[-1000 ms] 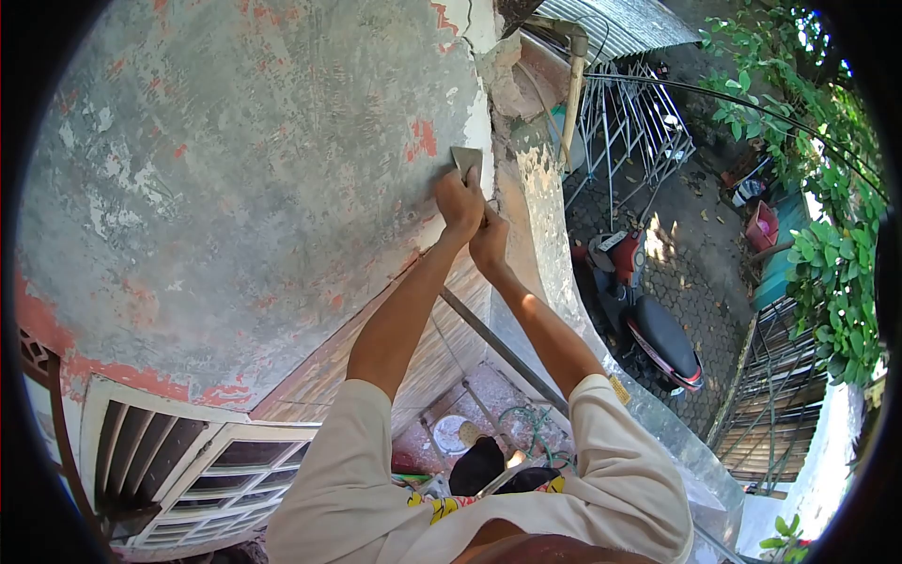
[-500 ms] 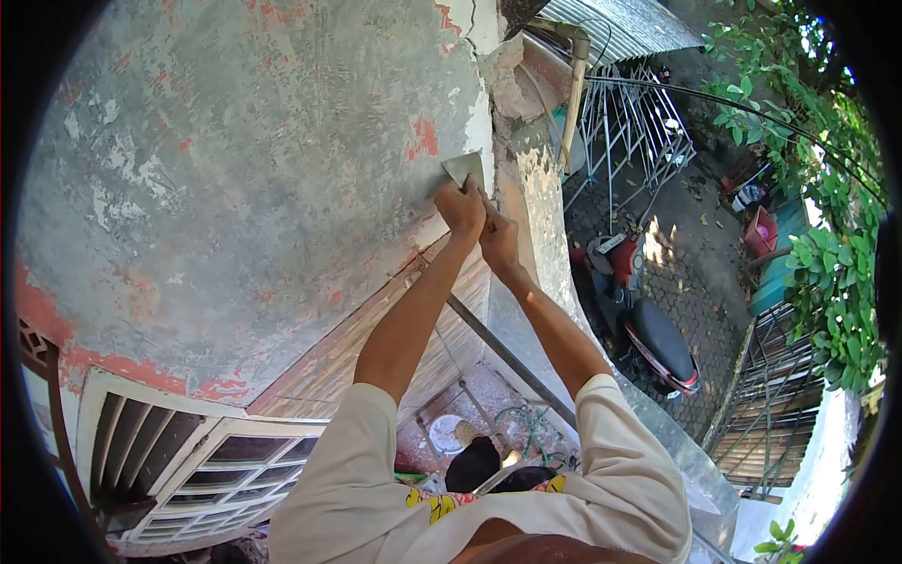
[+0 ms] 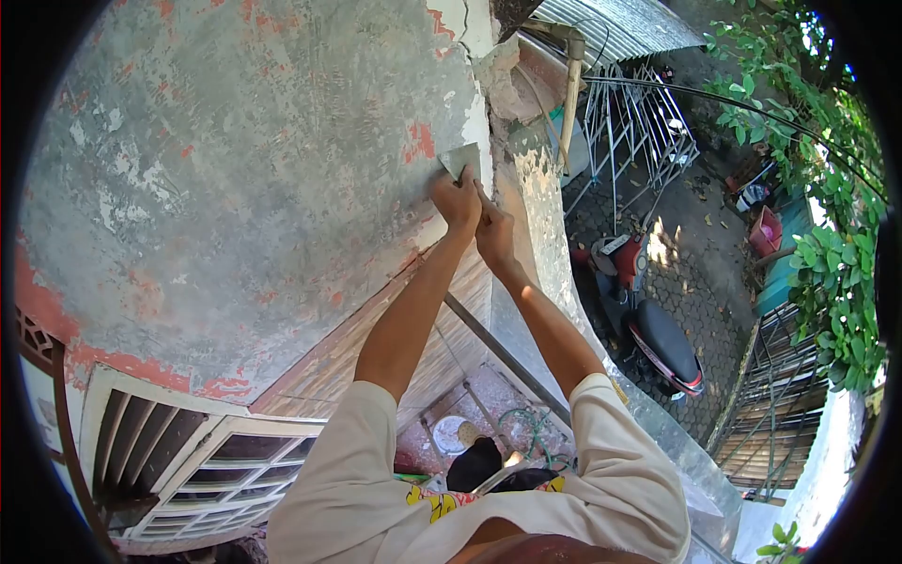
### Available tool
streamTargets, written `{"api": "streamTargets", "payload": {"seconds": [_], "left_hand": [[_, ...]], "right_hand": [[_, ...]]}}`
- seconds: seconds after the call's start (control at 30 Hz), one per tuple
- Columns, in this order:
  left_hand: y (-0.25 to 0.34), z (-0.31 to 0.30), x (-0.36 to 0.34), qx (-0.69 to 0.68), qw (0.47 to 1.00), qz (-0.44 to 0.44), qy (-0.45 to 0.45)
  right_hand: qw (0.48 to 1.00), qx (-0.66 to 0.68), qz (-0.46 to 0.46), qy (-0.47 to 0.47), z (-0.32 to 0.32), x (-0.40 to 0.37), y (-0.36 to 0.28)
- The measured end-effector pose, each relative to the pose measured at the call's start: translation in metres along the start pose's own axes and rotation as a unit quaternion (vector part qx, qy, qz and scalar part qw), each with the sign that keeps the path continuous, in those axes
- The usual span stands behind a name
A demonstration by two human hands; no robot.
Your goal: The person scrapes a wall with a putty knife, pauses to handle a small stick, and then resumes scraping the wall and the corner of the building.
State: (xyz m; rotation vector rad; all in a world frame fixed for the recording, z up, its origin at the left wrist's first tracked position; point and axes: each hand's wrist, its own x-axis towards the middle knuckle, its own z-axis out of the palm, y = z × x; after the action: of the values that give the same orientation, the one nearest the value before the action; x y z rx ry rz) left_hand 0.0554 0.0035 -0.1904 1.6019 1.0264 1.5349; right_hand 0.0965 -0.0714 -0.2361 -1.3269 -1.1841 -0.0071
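**Q:** What do the hands hold?

**A:** The left hand [image 3: 458,199] and the right hand [image 3: 493,235] are both clenched around the hidden handle of a scraper [image 3: 461,160]. Its blade lies against the wall [image 3: 263,179] just above the fingertips. A red paint patch [image 3: 420,139] sits just to their left.

**Q:** What is the likely fault?

**A:** As a judgement: the blade works close to the broken corner [image 3: 489,99], just right of the fingers. Hard pressure on flaking, uneven paint could make the blade skid off that edge. The knuckles would then strike rough plaster, or the tool would drop.

**Q:** What are the surface and surroundings?

**A:** The surface is grey, weathered plaster with red remnants. Far below the fingers are a louvred window [image 3: 216,470] and a motorbike [image 3: 653,329] on paving. Metal racks [image 3: 639,122] stand to the right of the fingers, and foliage [image 3: 836,273] lies farther right
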Motion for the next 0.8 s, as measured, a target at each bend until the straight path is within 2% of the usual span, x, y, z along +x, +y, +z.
{"api": "streamTargets", "payload": {"seconds": [0.07, 0.17, 0.2, 0.3, 0.37, 0.43, 0.47, 0.53, 0.57, 0.67, 0.7, 0.73, 0.8], "left_hand": [[0.005, -0.011, 0.000, 0.036, 0.999, -0.022, -0.026], [-0.015, -0.030, -0.031, -0.009, 0.996, 0.042, 0.080], [-0.013, -0.045, -0.044, -0.008, 0.997, 0.009, 0.071], [0.002, -0.104, -0.088, -0.010, 0.994, -0.087, 0.063], [0.011, -0.145, -0.121, -0.026, 0.985, -0.149, 0.083], [0.039, -0.184, -0.160, -0.030, 0.979, -0.170, 0.108], [0.049, -0.202, -0.180, -0.032, 0.976, -0.181, 0.121], [0.052, -0.235, -0.217, 0.055, 0.976, -0.142, 0.152], [0.053, -0.250, -0.239, 0.101, 0.973, -0.127, 0.166], [0.047, -0.284, -0.306, 0.152, 0.959, -0.140, 0.196], [0.064, -0.294, -0.321, 0.178, 0.946, -0.209, 0.172], [0.068, -0.302, -0.338, 0.180, 0.943, -0.223, 0.170], [0.066, -0.315, -0.371, 0.187, 0.941, -0.226, 0.171]], "right_hand": [[1.000, 0.001, 0.021, -0.020, -0.005, -0.001, -0.012], [0.996, -0.002, 0.064, -0.056, -0.004, -0.031, -0.029], [0.989, -0.015, 0.125, -0.079, -0.007, -0.043, -0.044], [0.987, 0.009, 0.140, -0.080, -0.006, -0.084, -0.085], [0.983, 0.050, 0.134, -0.114, -0.010, -0.112, -0.120], [0.977, 0.064, 0.142, -0.143, -0.014, -0.150, -0.149], [0.961, 0.075, 0.192, -0.183, -0.016, -0.174, -0.157], [0.947, 0.118, 0.213, -0.209, -0.018, -0.221, -0.174], [0.931, 0.104, 0.224, -0.268, -0.023, -0.241, -0.182], [0.865, 0.202, 0.256, -0.381, -0.032, -0.312, -0.177], [0.837, 0.229, 0.269, -0.418, -0.039, -0.328, -0.180], [0.792, 0.243, 0.324, -0.457, -0.044, -0.345, -0.176], [0.750, 0.240, 0.334, -0.518, -0.058, -0.366, -0.171]]}}
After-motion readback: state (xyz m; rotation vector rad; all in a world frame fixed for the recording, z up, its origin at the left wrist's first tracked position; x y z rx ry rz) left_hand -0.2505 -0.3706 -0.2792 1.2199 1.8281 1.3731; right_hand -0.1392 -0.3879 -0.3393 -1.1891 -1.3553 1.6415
